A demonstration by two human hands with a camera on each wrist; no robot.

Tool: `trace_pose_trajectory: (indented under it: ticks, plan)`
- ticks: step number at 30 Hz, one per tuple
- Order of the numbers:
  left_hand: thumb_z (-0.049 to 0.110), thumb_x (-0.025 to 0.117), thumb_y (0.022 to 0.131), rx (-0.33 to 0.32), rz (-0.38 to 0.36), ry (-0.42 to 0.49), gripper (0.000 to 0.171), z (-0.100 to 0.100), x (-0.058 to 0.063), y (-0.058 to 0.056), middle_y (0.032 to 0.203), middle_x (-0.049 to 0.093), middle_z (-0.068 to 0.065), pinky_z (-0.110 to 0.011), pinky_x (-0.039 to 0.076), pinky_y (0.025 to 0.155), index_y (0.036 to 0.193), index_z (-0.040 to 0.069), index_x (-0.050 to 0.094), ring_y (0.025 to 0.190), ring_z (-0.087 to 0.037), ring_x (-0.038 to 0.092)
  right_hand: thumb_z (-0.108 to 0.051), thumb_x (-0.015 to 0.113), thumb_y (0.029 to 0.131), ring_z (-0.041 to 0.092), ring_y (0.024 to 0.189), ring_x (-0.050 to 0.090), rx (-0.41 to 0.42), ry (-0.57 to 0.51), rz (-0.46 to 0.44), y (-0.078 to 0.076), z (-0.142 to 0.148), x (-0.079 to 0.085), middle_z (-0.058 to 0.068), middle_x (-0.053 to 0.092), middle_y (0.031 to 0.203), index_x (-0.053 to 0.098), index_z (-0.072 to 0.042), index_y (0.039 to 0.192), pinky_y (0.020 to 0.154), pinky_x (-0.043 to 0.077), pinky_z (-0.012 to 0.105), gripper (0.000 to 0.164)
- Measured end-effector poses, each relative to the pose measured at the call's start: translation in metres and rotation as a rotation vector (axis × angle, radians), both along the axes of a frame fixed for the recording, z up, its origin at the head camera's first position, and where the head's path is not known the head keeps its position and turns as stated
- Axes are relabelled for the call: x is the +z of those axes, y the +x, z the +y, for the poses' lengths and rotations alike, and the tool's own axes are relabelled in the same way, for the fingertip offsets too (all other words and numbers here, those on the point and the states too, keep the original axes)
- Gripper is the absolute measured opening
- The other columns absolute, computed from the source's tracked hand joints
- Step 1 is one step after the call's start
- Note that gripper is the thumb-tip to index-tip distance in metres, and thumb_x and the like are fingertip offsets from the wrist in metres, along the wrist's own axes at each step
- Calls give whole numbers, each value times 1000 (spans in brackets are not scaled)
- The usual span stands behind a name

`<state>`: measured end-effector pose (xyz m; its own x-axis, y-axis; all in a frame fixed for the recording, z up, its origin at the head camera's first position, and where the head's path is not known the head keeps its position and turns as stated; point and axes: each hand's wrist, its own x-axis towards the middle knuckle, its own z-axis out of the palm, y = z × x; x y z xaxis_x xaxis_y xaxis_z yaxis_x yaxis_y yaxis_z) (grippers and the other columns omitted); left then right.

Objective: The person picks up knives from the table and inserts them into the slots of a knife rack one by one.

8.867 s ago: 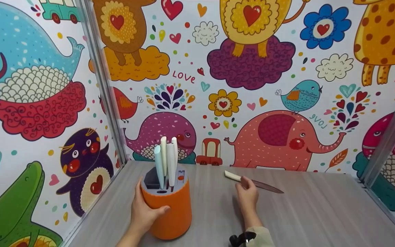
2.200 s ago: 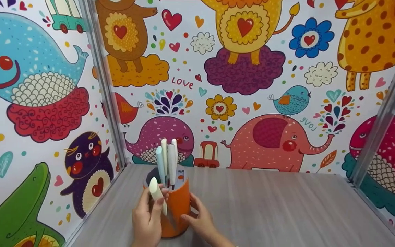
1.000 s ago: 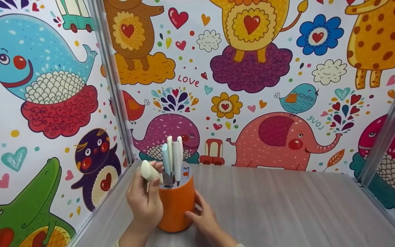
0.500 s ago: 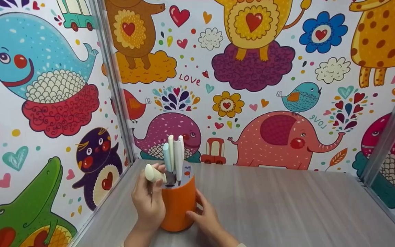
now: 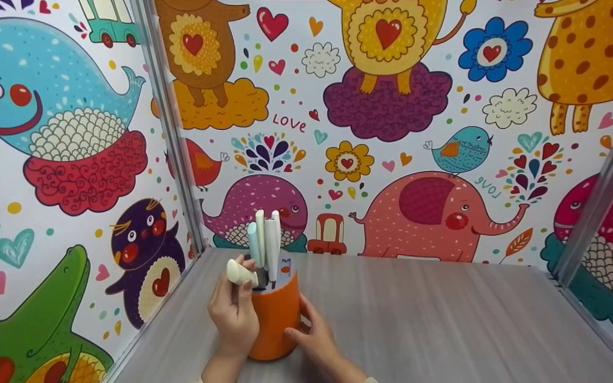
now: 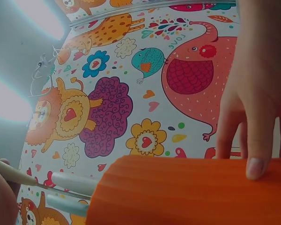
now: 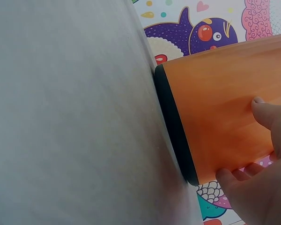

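An orange knife block (image 5: 275, 322) with a grey top stands upright on the table. Pale-handled knives (image 5: 272, 244) rise from its slots, one handle light blue. With curled fingers and thumb, my left hand (image 5: 233, 319) holds the cream handle of another knife (image 5: 240, 272) at the block's left top edge. Its handle tilts toward me, and the short visible stretch of blade reaches the slotted top; the rest is hidden. My right hand (image 5: 314, 335) grips the block's lower right side, thumb (image 7: 264, 112) in front and fingers round the side.
The block stands on a grey wood-grain table (image 5: 418, 319). Cartoon-printed panels (image 5: 391, 133) enclose the back and both sides, joined by metal corner posts (image 5: 171, 133).
The knife lay on the table by my right hand; now my left hand holds it, raised from the block's front to its top. My right hand has moved to the block.
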<state>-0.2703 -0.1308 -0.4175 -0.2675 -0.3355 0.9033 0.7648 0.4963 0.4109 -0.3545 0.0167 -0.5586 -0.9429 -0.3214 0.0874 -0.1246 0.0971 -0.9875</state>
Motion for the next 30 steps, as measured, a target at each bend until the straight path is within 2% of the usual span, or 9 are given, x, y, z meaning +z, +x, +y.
trace_pose_trajectory:
  ticks: [4, 7, 10, 13, 17, 23, 27, 30]
  plan:
    - [-15, 63, 85, 12, 44, 7, 38, -3, -3, -8, 108, 69, -23, -18, 48, 99, 123, -13, 59, 107, -8, 67, -33, 80, 82, 30, 144, 39, 2, 7, -5, -1, -1, -2, 4, 40, 157, 33, -27, 154, 113, 39, 50, 86]
    - [-17, 65, 83, -15, 10, -12, 37, -2, -5, -16, 108, 69, -23, -17, 50, 96, 120, -12, 62, 105, -15, 69, -33, 79, 82, 30, 145, 38, 8, 14, 5, -1, 0, -1, 4, 39, 158, 33, -27, 154, 113, 38, 51, 86]
    - [-11, 66, 86, -35, -108, -18, 34, 1, -6, -24, 112, 70, -19, -20, 52, 92, 119, -4, 66, 103, -21, 69, -35, 79, 82, 30, 145, 38, 8, 12, 10, -2, 0, 0, 4, 39, 158, 33, -29, 154, 114, 38, 52, 86]
    - [5, 65, 93, -27, -257, -6, 31, 2, -9, -30, 118, 71, -11, -30, 55, 90, 124, 5, 67, 104, -22, 69, -37, 79, 81, 30, 144, 39, 7, 2, 14, -2, 1, 1, 4, 40, 157, 34, -30, 153, 113, 38, 53, 86]
    - [17, 64, 96, 1, -360, 23, 34, 2, -12, -33, 122, 71, -8, -39, 57, 88, 128, 8, 66, 104, -23, 69, -38, 80, 79, 29, 144, 39, 9, -12, -4, -2, 2, 2, 3, 41, 157, 35, -31, 152, 113, 38, 52, 86]
    - [15, 72, 90, 95, -334, 28, 39, 6, -13, -31, 118, 72, -14, -40, 58, 82, 127, 2, 66, 102, -29, 72, -32, 81, 80, 29, 144, 39, 23, -40, 17, -3, 2, 1, 4, 42, 156, 35, -29, 153, 113, 39, 50, 86]
    - [12, 75, 88, 152, -322, 17, 43, 8, -16, -33, 120, 71, -14, -42, 59, 80, 129, 4, 65, 104, -31, 72, -31, 80, 81, 29, 143, 40, 31, -54, 46, -3, 1, 1, 4, 43, 155, 35, -27, 153, 113, 41, 47, 85]
    - [10, 75, 87, 169, -331, 29, 48, 10, -17, -33, 123, 70, -14, -40, 59, 79, 133, 7, 62, 105, -32, 71, -31, 80, 81, 29, 143, 41, 24, -47, 48, -2, 2, 0, 4, 44, 154, 36, -27, 152, 112, 42, 46, 84]
